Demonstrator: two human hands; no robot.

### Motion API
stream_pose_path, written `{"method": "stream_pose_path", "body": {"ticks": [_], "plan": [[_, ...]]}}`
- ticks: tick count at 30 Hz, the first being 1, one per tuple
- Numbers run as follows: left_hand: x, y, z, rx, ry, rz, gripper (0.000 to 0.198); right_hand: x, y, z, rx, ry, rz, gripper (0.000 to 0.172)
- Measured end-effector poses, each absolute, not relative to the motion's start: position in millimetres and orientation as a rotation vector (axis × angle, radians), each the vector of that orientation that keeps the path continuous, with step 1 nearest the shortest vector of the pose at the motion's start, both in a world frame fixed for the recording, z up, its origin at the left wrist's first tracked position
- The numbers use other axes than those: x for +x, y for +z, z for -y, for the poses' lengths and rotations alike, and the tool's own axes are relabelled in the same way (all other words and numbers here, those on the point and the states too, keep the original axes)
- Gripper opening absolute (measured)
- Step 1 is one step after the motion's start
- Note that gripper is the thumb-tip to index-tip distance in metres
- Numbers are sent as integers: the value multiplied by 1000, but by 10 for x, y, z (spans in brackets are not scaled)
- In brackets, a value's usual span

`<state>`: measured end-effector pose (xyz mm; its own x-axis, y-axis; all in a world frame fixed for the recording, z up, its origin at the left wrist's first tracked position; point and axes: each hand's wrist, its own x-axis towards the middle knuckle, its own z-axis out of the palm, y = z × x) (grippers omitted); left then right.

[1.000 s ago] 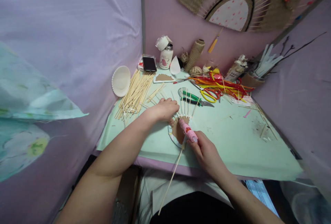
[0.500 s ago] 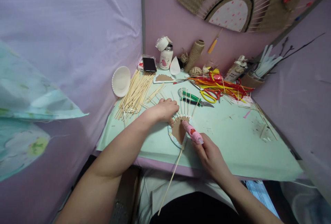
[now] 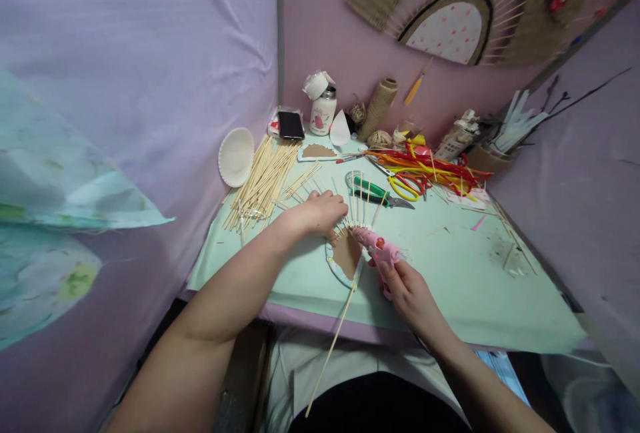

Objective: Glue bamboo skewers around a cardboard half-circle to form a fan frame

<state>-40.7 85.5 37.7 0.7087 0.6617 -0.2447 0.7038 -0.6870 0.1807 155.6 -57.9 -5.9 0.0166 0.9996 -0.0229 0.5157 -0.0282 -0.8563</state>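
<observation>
In my right hand [image 3: 405, 289] is a pink hot glue gun [image 3: 377, 245]. Its nozzle points left, at the inner ends of thin sticks on a rounded cardboard piece [image 3: 345, 259] with a pale fabric edge. Several wooden sticks [image 3: 367, 199] fan out from the far side of this piece. My left hand [image 3: 326, 213] is closed over its upper left rim and the sticks there, thumb toward the cardboard; its fingertips are partly hidden. A long stick [image 3: 330, 353] runs from the near rim past the table edge toward my lap.
A pile of loose sticks [image 3: 263, 183] and a white bowl [image 3: 236, 157] lie left. Green-handled pruning shears [image 3: 373, 191], yellow-handled scissors [image 3: 404, 187] and red-orange strips [image 3: 440, 169] lie beyond the cardboard. Behind stand a white bottle [image 3: 323, 113] and a twine spool [image 3: 379, 109].
The glue gun has turned in my right hand, its rear end swinging right and up, the nozzle staying near the stick ends. My left hand stays on the cardboard's rim.
</observation>
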Motion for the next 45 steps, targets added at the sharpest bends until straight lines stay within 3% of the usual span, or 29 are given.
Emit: {"method": "stream_pose_path", "body": {"ticks": [19,45], "plan": [[-399,411,-842,2672,-244,-1073,36,1561,-78,560,-1617,943,1568,46],[-381,410,-837,2670,-278,-1109,40,1664,148,310,-1683,1246,1398,67]]}}
